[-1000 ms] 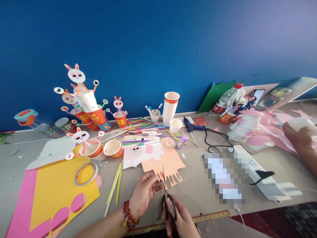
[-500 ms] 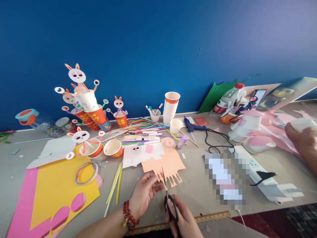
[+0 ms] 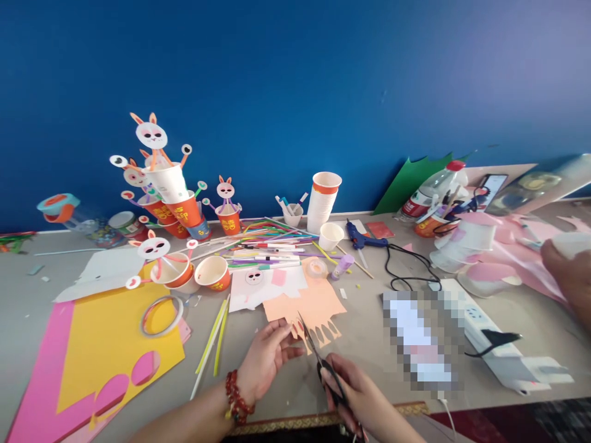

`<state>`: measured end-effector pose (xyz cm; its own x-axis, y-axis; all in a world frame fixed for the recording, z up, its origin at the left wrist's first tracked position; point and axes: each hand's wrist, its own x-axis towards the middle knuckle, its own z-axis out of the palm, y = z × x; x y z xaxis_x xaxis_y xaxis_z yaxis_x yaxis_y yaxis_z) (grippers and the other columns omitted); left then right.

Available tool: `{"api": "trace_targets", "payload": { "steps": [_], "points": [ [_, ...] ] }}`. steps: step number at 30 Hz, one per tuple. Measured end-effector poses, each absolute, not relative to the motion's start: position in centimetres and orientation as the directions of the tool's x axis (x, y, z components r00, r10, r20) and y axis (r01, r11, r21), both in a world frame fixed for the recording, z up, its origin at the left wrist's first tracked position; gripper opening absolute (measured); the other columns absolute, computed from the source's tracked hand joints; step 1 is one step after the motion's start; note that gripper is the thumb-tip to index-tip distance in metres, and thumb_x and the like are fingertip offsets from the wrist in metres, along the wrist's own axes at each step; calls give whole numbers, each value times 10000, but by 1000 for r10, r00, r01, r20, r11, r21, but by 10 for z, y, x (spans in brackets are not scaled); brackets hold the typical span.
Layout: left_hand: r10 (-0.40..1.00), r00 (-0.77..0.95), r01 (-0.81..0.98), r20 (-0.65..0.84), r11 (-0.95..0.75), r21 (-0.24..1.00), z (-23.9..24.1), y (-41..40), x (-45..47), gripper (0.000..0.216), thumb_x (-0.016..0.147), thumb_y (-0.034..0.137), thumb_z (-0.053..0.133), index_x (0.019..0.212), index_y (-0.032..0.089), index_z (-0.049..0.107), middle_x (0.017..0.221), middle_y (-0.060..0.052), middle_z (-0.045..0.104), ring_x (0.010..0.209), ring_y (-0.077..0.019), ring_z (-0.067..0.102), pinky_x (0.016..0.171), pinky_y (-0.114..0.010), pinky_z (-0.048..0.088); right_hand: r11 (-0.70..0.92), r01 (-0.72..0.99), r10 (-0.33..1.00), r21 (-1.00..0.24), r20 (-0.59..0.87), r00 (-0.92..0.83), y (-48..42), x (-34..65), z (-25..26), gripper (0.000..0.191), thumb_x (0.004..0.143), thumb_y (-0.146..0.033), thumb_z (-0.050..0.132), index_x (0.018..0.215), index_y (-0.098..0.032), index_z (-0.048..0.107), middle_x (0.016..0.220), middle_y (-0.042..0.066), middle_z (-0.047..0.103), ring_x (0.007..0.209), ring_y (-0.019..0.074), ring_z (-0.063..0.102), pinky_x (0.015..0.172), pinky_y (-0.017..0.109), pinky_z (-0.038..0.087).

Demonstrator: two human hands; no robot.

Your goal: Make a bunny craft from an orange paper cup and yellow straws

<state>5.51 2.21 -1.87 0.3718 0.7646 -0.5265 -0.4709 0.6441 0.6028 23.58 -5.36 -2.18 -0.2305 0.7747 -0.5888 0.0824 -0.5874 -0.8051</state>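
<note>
My left hand (image 3: pixel 266 358), with a red bead bracelet on the wrist, pinches the lower left edge of a sheet of peach paper (image 3: pixel 321 301). That near edge is ragged, with several cut-out notches and thin strips. In my right hand (image 3: pixel 357 391) is a pair of black-handled scissors (image 3: pixel 310 337), its blades pointing up and left over the cut edge beside my left fingertips. Partly under the peach sheet lies white paper (image 3: pixel 240 295) with a small drawn rabbit face. Whether the blades are fully together is hard to see.
Rabbit-faced paper cups (image 3: pixel 173 271) stand at left, above yellow paper (image 3: pixel 115 344) and a tape roll (image 3: pixel 161 317). Straws and pens (image 3: pixel 268 246) lie behind. A blue glue gun (image 3: pixel 364 237), its cable and a power strip (image 3: pixel 489 332) are right. Another person's hand (image 3: pixel 570 277) holds a white cup.
My right hand and the scissors have shifted right, and the blades now slant more to the left. My left hand keeps its pinch on the paper. The view has shifted slightly.
</note>
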Motion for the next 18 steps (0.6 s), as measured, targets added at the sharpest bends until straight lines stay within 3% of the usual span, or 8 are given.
{"api": "trace_targets", "payload": {
  "steps": [10,18],
  "points": [
    [773,348,-438,-531,635,637,-18,21,55,314,689,379,855,842,168,680,933,-86,727,871,-232,692,707,-332,591,-582,154,745,-798,-600,-292,-41,251,-21,588,789,-782,567,766,-209,437,560,-58,603,260,12,338,261,140,203],
    [774,347,-423,-529,633,648,-17,20,55,328,690,395,851,844,164,675,938,-83,746,888,-249,708,715,-340,582,-568,111,758,-815,-571,-315,-33,248,-8,573,811,-758,566,776,-195,464,568,-51,600,273,10,331,287,150,193]
  ]
}}
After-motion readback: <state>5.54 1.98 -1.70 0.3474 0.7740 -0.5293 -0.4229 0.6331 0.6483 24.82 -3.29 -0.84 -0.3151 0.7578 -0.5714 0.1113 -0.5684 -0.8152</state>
